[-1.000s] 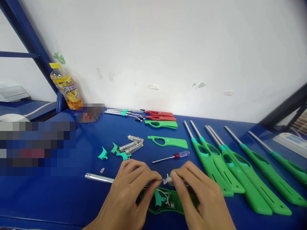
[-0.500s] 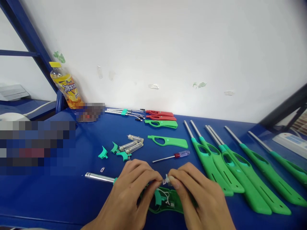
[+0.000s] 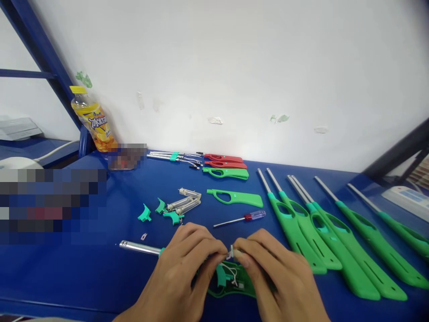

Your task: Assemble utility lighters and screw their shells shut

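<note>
At the near side of the blue table (image 3: 77, 273), head view: both hands are up over an open green handle shell (image 3: 246, 288), fingertips almost meeting. Left hand (image 3: 187, 264) pinches a small metal clip (image 3: 229, 256) between thumb and index; most of it is covered. Right hand (image 3: 276, 273) has thumb and index closed on a pale-ended part (image 3: 232, 251), rest of that part hidden by the fingers. Clip sits right at the pale end; can't tell if seated or only touching.

Shell lies below the hands, hollow side up. Inside: white wires (image 3: 231, 268) and a teal trigger (image 3: 221, 275). Metal tube (image 3: 139, 247) sticks out left of the left hand; its joint to the shell is hidden.

Just above the tube: loose clip (image 3: 144, 236). Farther back: three loose triggers (image 3: 145, 213) near three clear cartridges (image 3: 187, 205), which lie overlapped. Screwdriver (image 3: 254, 215) beyond the hands, tip pointing left; light green shell (image 3: 241, 198) behind it.

Back row by the wall: wired tubes (image 3: 164, 156) left of red shells (image 3: 223, 158), another green shell (image 3: 231, 173) in front of the reds. Right side: six green lighters (image 3: 298, 237) with tubes fitted, laid slantwise. Bottle (image 3: 97, 125) at back left.
</note>
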Action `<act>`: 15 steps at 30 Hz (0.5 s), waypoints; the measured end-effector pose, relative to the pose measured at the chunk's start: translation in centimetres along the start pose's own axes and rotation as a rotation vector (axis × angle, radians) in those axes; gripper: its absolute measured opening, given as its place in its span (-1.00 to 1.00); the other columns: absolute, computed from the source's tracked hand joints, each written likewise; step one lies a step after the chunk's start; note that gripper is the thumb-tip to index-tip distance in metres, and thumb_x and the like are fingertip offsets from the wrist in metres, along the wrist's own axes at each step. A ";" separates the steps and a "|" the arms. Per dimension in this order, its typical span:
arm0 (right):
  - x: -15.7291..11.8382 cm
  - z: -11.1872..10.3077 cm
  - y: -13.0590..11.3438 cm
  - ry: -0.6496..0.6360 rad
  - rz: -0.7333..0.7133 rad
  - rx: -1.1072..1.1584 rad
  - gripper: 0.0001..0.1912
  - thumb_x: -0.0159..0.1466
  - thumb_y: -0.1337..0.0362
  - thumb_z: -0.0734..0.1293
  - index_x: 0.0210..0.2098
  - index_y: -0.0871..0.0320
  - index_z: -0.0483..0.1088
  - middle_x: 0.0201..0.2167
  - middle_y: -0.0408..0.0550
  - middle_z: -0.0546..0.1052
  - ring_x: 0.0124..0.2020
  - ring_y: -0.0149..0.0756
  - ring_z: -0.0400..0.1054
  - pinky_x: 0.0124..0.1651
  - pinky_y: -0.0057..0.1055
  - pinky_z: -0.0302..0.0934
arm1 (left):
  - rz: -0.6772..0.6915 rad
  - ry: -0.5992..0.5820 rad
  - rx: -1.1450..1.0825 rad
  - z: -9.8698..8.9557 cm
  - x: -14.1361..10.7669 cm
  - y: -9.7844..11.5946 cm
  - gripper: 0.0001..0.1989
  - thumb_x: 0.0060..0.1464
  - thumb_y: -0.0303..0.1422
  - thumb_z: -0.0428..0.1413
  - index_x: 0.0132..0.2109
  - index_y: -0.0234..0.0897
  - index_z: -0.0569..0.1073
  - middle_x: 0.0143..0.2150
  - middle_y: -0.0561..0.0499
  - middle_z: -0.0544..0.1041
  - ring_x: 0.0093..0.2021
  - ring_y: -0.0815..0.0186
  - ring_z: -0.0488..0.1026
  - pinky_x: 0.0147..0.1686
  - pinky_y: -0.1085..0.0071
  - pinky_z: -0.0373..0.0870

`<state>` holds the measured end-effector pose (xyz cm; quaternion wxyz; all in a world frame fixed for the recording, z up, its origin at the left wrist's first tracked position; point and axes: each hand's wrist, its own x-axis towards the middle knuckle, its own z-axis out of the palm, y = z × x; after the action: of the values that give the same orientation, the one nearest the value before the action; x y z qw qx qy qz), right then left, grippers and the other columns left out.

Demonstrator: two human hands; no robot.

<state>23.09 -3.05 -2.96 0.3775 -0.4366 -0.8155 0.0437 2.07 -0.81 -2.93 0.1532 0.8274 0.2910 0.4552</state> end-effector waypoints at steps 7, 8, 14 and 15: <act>0.1 0.1 -0.3 -0.021 0.067 -0.001 -0.78 0.57 0.32 0.18 -0.06 0.04 0.48 -0.29 -0.15 0.52 -0.44 -0.41 0.48 -0.33 -0.45 0.34 | 0.006 -0.010 0.063 0.0 0.1 0.1 -0.75 0.35 -0.69 0.06 -0.04 -0.25 0.47 -0.18 0.07 0.57 -0.14 0.30 0.40 -0.06 0.35 0.35; 0.2 0.2 -0.4 -0.011 0.092 0.011 -0.76 0.57 0.30 0.18 -0.08 0.03 0.48 -0.29 -0.16 0.52 -0.43 -0.41 0.48 -0.33 -0.46 0.35 | 0.009 -0.008 0.086 0.0 0.1 0.1 -0.75 0.35 -0.68 0.06 -0.04 -0.25 0.48 -0.18 0.07 0.57 -0.14 0.29 0.40 -0.07 0.33 0.33; 0.0 -0.4 0.0 -0.055 0.192 0.001 -0.85 0.52 0.10 0.31 0.02 -0.08 0.47 -0.25 -0.23 0.57 -0.41 -0.44 0.52 -0.36 -0.58 0.42 | -0.005 -0.031 0.137 0.0 -0.2 -0.1 -0.75 0.36 -0.65 0.06 -0.03 -0.23 0.50 -0.19 0.08 0.59 -0.15 0.27 0.42 -0.09 0.30 0.32; -0.2 -0.8 0.2 -0.067 0.191 -0.009 -0.81 0.49 0.08 0.36 0.07 -0.10 0.45 -0.25 -0.24 0.58 -0.47 -0.47 0.49 -0.42 -0.61 0.40 | -0.005 -0.038 0.131 0.0 -0.2 -0.1 -0.75 0.37 -0.65 0.06 -0.02 -0.23 0.50 -0.18 0.08 0.60 -0.15 0.26 0.43 -0.09 0.30 0.33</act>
<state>23.83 -3.24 -2.63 0.3419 -0.5123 -0.7826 0.0905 1.94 -0.81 -3.09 0.1054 0.8434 0.3193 0.4190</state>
